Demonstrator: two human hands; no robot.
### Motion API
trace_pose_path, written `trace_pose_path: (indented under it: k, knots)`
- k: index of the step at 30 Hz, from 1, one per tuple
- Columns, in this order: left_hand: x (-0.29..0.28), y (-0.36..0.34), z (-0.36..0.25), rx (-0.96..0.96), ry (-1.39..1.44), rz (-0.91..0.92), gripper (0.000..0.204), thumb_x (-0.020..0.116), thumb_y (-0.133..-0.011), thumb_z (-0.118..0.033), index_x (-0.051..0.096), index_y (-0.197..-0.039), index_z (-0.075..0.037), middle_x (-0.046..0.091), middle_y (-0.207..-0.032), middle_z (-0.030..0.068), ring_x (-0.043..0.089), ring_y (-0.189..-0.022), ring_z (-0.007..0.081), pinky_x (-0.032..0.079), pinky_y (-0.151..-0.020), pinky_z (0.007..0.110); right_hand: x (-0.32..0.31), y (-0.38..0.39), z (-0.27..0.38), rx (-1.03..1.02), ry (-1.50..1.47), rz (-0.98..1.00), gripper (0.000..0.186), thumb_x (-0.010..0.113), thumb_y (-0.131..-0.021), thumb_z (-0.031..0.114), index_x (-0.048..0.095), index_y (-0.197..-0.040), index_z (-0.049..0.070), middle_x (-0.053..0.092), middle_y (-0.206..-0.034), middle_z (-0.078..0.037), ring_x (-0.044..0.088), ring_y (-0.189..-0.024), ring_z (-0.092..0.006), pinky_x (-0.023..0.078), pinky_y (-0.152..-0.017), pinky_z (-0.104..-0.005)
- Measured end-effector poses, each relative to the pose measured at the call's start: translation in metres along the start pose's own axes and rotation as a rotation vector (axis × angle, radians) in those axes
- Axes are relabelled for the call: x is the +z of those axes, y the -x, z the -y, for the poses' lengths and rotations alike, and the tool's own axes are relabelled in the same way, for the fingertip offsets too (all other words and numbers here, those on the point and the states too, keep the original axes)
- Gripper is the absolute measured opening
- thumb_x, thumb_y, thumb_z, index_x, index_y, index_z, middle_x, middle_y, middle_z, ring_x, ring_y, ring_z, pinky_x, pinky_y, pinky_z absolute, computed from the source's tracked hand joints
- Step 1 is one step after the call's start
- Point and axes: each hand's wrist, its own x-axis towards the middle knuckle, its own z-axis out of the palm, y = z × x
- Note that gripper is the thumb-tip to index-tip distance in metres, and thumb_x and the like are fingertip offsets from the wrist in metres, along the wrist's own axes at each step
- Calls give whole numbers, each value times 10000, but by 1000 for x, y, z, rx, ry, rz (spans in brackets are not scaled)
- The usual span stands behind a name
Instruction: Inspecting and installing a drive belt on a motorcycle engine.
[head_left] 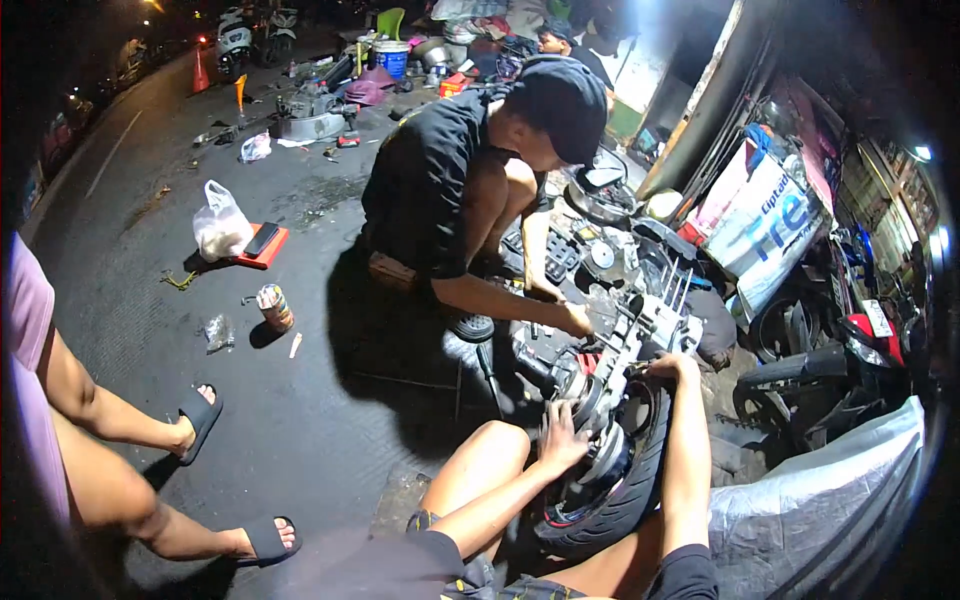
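A scooter engine [622, 345] with bare metal casings and upright studs lies in front of me, attached to a rear wheel with a black tyre [612, 512]. The wheel stands between my legs. My left hand [562, 440] grips the near left side of the engine, beside the round hub. At the engine's right side, my right hand [676, 368] curls over a metal part; its fingertips are partly hidden. Across from me, a crouching person in a dark cap [562, 105] reaches to the engine's far side with a hand [574, 320]; what it holds is unclear.
Loose metal parts [600, 255] crowd the ground beyond the engine. A standing person's sandalled foot [268, 540] is at left. On the pavement are a can [275, 308], a plastic bag [222, 222] and a phone [262, 238]. A silver cover [815, 510] lies at right.
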Motion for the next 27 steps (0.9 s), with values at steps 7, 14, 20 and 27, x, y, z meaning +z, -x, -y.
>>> trace_pose_path:
  k: [7, 14, 20, 27]
  knots:
    - [9, 8, -9, -206, -114, 69, 1170, 801, -788, -556, 91, -1635, -171, 1, -1651, 300, 96, -1512, 537, 211, -1165, 687, -1, 21, -5, -28, 13, -21, 707, 729, -859, 460, 460, -1429, 138, 676, -1165, -128, 637, -992, -202, 507, -856, -421]
    - [26, -2, 23, -739, 278, 356, 1711, 818, -590, -813, -320, -1482, 102, 102, -1647, 330, 144, -1548, 412, 157, -1258, 433, -5, -74, -42, -41, -106, 134, 559, 773, -803, 574, 735, -1098, 101, 711, -916, -62, 621, -840, -176, 487, -788, -431]
    - [76, 2, 76, -750, 263, 502, 1408, 755, -714, -784, 47, -1556, 94, 257, -1639, 250, 231, -1530, 372, 192, -1250, 408, -1, 48, 8, 45, -7, -51, 464, 729, -819, 529, 699, -977, 94, 690, -943, -78, 587, -839, -202, 475, -759, -404]
    - [55, 10, 55, -841, 187, 433, 1436, 726, -691, -832, 96, -1560, 122, 341, -1594, 289, 368, -1469, 401, 299, -1204, 422, 2, 77, 24, -15, 124, 5, 468, 713, -868, 498, 749, -1012, 54, 704, -873, -53, 585, -772, -175, 483, -746, -385]
